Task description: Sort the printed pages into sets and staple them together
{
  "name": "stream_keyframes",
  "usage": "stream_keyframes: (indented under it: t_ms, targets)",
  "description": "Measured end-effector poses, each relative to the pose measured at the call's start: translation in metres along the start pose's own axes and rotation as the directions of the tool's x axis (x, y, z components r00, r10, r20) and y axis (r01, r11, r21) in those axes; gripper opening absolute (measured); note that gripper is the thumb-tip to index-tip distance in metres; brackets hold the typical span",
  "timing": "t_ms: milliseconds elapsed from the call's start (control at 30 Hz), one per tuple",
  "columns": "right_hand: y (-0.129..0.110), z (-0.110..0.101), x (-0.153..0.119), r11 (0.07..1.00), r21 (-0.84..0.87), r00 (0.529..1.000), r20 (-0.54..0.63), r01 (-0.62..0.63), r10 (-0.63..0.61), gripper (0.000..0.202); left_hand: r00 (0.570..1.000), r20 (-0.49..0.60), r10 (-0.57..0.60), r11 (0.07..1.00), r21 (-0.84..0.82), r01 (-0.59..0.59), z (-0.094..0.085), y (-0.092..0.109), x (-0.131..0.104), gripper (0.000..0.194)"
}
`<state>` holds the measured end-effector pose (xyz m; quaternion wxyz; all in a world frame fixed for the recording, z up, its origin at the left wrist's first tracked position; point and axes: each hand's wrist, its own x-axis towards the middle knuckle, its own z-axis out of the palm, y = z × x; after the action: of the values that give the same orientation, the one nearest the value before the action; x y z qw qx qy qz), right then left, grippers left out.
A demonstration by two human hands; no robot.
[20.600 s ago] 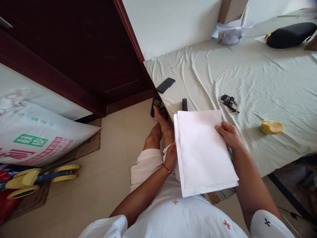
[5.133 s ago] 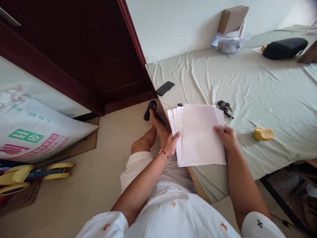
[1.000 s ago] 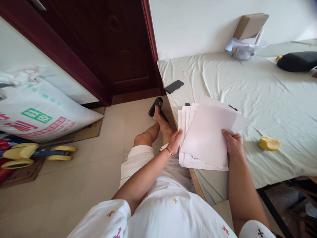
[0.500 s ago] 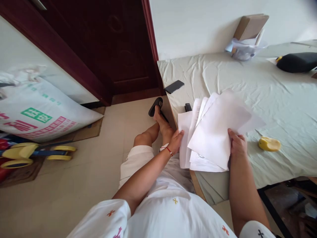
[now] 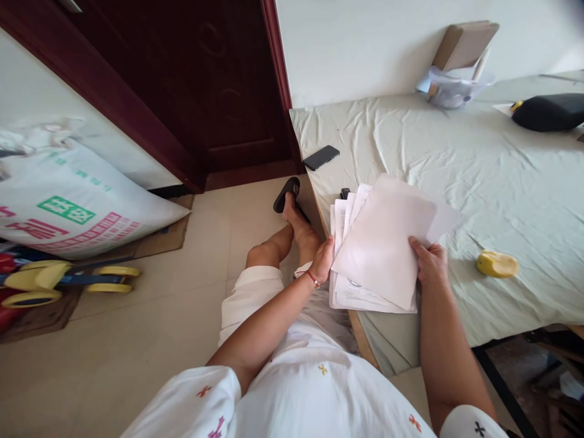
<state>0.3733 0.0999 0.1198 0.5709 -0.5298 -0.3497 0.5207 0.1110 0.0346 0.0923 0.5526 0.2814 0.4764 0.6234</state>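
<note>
A loose stack of white paper sheets is between my hands, over the near left corner of the cloth-covered table. Its top sheets lie askew, turned against those beneath, and some print shows along the lower and left edges. At the stack's left edge is my left hand, with a red string bracelet on its wrist. My right hand grips the right side, thumb on top and fingers hidden underneath. Just beyond the papers, a small black object is partly covered; I cannot make out its kind.
On the table's pale cloth lie a black phone and a yellow object. A clear plastic basket and a black item stand farther back. A large white sack and a yellow-wheeled toy are at the left.
Both hands have moved slightly left and inward with the papers. The sheets, fanned wider before, now sit closer together, and the left edges are more even.
</note>
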Motion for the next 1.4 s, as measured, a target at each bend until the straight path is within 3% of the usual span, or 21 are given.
stream_keyframes:
  t_ms: [367,600,733,933,1100,1300,1400]
  targets:
    - [0.0,0.001,-0.003,1.0,-0.027,1.0,-0.021,-0.016,0.016,0.046,0.991,0.102,-0.092,0.995,-0.014,0.094,0.005,0.0,-0.008,0.067]
    - [0.007,-0.002,-0.004,0.995,-0.102,1.0,-0.004,-0.003,0.002,0.04,0.981,-0.02,-0.193,0.977,-0.095,0.191,0.006,0.005,-0.018,0.062]
    - [0.009,-0.005,-0.004,0.989,-0.15,0.998,-0.062,-0.014,0.005,0.037,0.965,-0.06,-0.253,0.956,-0.168,0.241,0.005,0.011,-0.029,0.057]
    - [0.001,-0.003,-0.007,0.972,-0.213,0.993,-0.095,-0.095,0.076,0.039,0.977,-0.101,-0.19,0.974,0.106,0.201,-0.006,0.027,-0.036,0.044]
    - [-0.013,0.006,-0.011,0.959,-0.249,0.988,-0.098,-0.137,0.116,0.036,0.979,-0.143,-0.146,0.938,0.296,0.183,-0.016,0.032,-0.026,0.043]
    - [-0.02,0.012,-0.016,0.953,-0.258,0.983,-0.127,-0.16,0.131,0.035,0.991,-0.13,0.01,0.917,0.396,0.043,-0.012,0.03,-0.012,0.056]
    - [-0.02,0.015,-0.017,0.954,-0.252,0.978,-0.171,-0.164,0.122,0.037,0.989,-0.145,0.028,0.922,0.387,0.031,-0.009,0.027,-0.012,0.058]
